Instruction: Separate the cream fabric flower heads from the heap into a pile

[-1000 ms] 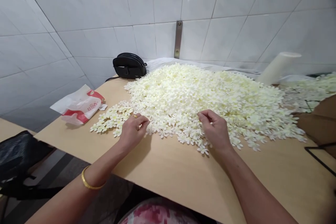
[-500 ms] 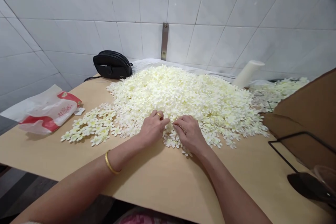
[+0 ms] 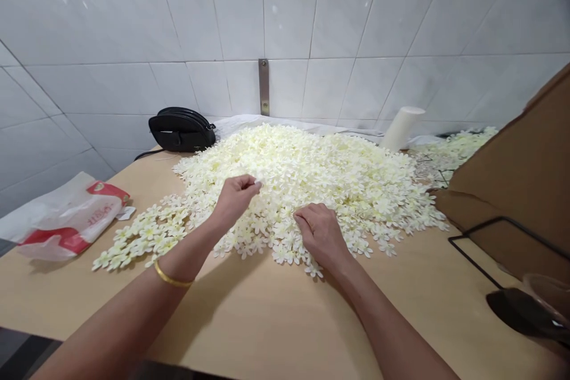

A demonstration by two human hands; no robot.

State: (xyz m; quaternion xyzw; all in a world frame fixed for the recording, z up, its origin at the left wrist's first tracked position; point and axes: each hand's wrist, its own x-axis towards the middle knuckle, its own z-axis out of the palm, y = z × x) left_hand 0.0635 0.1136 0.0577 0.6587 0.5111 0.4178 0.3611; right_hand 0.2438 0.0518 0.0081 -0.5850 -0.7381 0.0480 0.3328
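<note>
Flowers point(image 3: 294, 160) lie heaped on the surface point(image 3: 276, 320), presumably to keep them within easy reach, the left hand point(image 3: 233, 200) over them and the right hand point(image 3: 321, 233) low at their near edge, each grip pinched closed, though on what, if anything, I cannot tell.

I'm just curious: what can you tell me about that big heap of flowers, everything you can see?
The heap of flowers is a broad, loose mound of small white to pale-yellow blossoms with separate petals; they look artificial, perhaps fabric. It lies on the table, highest towards the back and thinning into scattered blooms at the front and left. A white sheet shows behind it. The right hand is at its front edge; I cannot tell whether the left hand touches it.
</note>
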